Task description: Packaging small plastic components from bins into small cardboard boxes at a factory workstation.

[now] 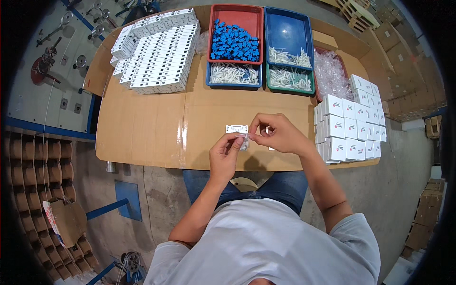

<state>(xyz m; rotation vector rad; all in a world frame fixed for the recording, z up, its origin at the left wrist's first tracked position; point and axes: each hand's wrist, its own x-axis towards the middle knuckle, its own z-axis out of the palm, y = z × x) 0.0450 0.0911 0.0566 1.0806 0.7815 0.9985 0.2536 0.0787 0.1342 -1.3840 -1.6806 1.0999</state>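
Close to the cardboard-covered table's front edge, my left hand and my right hand meet, each closed in a pinch. Between the fingertips is a small whitish, see-through plastic piece; its exact kind is too small to make out. Just behind the left fingers lies a small open white box, partly covered by the hands. Another white item shows in part beneath my right hand, mostly hidden.
White boxes stand stacked at the back left and at the right. Along the back are a red tray of blue clips, a blue tray and lower trays of white plastic pieces. Beside them, clear plastic bags fill a bin.
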